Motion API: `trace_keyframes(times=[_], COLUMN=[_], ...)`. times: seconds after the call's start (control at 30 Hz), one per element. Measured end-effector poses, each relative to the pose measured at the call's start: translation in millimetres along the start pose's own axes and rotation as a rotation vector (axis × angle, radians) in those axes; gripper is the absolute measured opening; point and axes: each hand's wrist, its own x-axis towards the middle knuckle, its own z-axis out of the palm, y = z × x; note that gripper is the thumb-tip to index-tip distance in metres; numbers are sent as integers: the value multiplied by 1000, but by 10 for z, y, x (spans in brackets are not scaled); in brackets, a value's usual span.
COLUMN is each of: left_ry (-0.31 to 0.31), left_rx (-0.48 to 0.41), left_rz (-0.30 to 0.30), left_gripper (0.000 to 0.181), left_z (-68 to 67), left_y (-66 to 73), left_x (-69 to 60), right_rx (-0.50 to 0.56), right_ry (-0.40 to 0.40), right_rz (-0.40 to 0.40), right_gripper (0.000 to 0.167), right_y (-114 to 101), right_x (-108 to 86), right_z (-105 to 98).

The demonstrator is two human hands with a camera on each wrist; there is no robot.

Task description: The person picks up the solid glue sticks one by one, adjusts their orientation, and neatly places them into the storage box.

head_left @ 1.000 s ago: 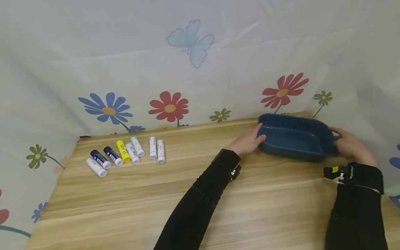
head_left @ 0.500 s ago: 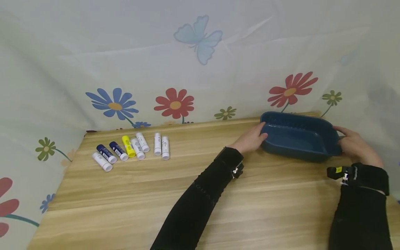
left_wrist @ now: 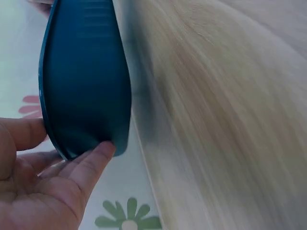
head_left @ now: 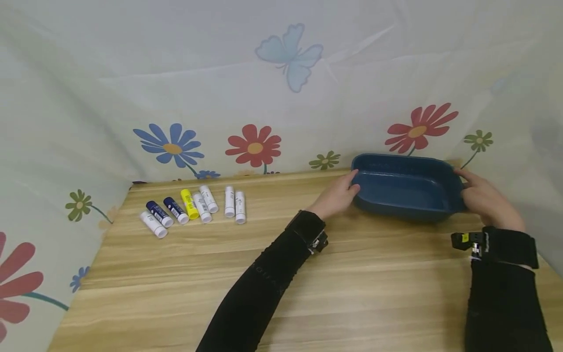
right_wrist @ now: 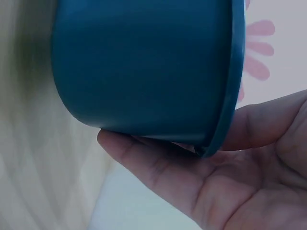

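Note:
Both hands grip a dark blue basin (head_left: 400, 188) by its ends near the table's back edge. At its left end the left hand (head_left: 335, 195) has the thumb at the rim and fingers against the outer wall. The right hand (head_left: 490, 200) holds the right end. In the left wrist view, the left hand (left_wrist: 53, 177) pinches the basin's end (left_wrist: 86, 81). The right wrist view has the right hand (right_wrist: 216, 167) with a finger under the basin wall (right_wrist: 144, 62) and the thumb at the rim. Nothing shows inside the basin.
Several glue sticks lie at the table's back left: white ones (head_left: 154, 224), two dark blue ones (head_left: 176, 210) and a yellow one (head_left: 189, 204). A flowered curtain (head_left: 198, 98) hangs behind and beside the wooden table (head_left: 198, 278).
The basin and both hands have moved left, nearer the glue sticks. The head view has shifted slightly. Both hands keep hold of the basin.

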Motion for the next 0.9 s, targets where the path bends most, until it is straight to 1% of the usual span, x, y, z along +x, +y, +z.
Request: trace_keyframes(times=[0.1,0.2,0.37,0.43,0.5,0.6,0.67,0.73,0.83,0.9], left_ry=[48,102,166,192,210,236,260,287,318,331], left_rx=[-39,-75,-99,-107,-122,-142,-145,-157,-168,-182], left_rz=[-30,-47,-43,-49,-63,-94,-115,-130,-148,-153], left_gripper=[54,53,52,52,51,51,51,49,49,48], left_z=[-148,-274,-447,-519,-603,-734,-809,-860,-921,-948], left_y=[-95,-197,-358,-425,-489,-581,-632,-683,-731,-751], left_x=[-138,-281,-578,-692,-793,-958,-1075,-1187,-1339,-1417], right_rx=[-16,-59,-97,-78,-83,-123,-171,-188,-176,-151], right_ry=[-25,-23,-11,-40,-65,-94,-85,-85,-91,-101], right_rz=[-65,-133,-213,-220,-219,-227,-254,-275,-299,-308], right_gripper=[74,68,62,62,63,63,63,63,63,63], right_y=[-183,-361,-594,-668,-750,-890,-978,-1043,-1099,-1116], right_x=[74,123,153,173,204,247,268,279,294,298], right_z=[92,191,384,468,547,665,747,830,948,1015])
